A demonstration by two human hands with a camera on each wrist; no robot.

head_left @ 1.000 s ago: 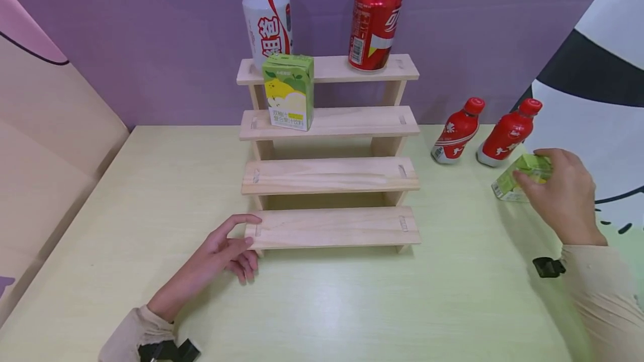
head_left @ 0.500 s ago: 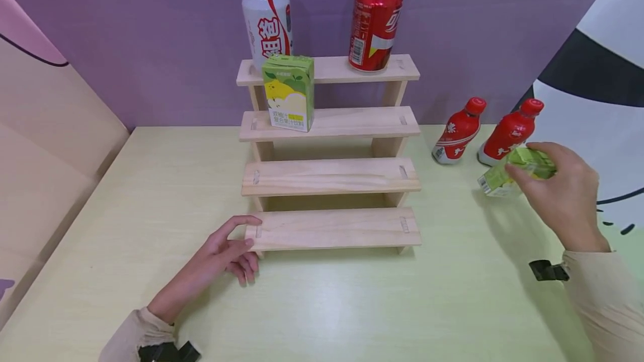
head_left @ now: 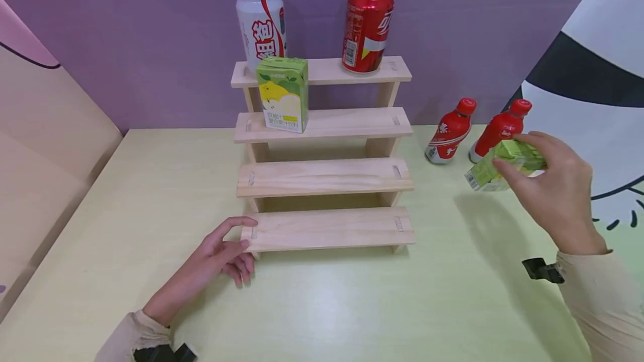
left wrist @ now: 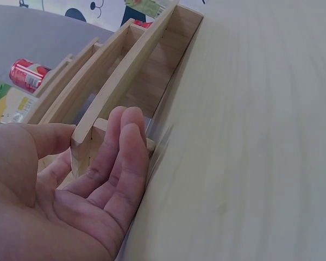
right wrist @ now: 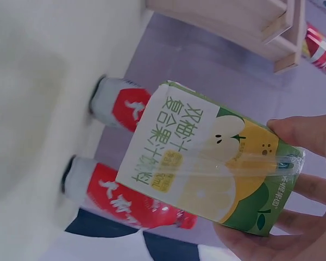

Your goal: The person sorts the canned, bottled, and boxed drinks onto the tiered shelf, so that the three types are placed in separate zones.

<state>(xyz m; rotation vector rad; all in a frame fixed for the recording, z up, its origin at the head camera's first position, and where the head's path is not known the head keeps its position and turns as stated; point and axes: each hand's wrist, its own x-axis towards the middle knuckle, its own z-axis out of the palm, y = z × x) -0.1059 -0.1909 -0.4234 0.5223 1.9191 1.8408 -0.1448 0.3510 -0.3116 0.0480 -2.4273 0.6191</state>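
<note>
My right hand [head_left: 560,194] holds a green and yellow juice box [right wrist: 201,163] by its top end, thumb on one side and fingers on the other. The carton tilts above the table, its shadow lying apart below it, and a wrapped straw runs along its side. At the left end of a four-tier wooden stand [head_left: 327,229], my left hand [head_left: 216,256] pinches the lowest step between thumb and index finger; its other fingers curve loosely beside the stand. Another juice box [head_left: 283,95] stands upright on the second tier from the top, at the left.
On the top tier stand a white can [head_left: 261,27] at the left and a red can [head_left: 368,27] at the right. Two red bottles, one nearer the stand [head_left: 449,132] and one partly behind the held carton [head_left: 500,127], stand on the table [head_left: 322,306]. A purple backdrop [head_left: 191,43] rises behind.
My right hand has lifted the juice box off the table and carried it slightly leftward, toward the bottles. My left hand keeps its place on the lowest step. The head view has shifted slightly.
</note>
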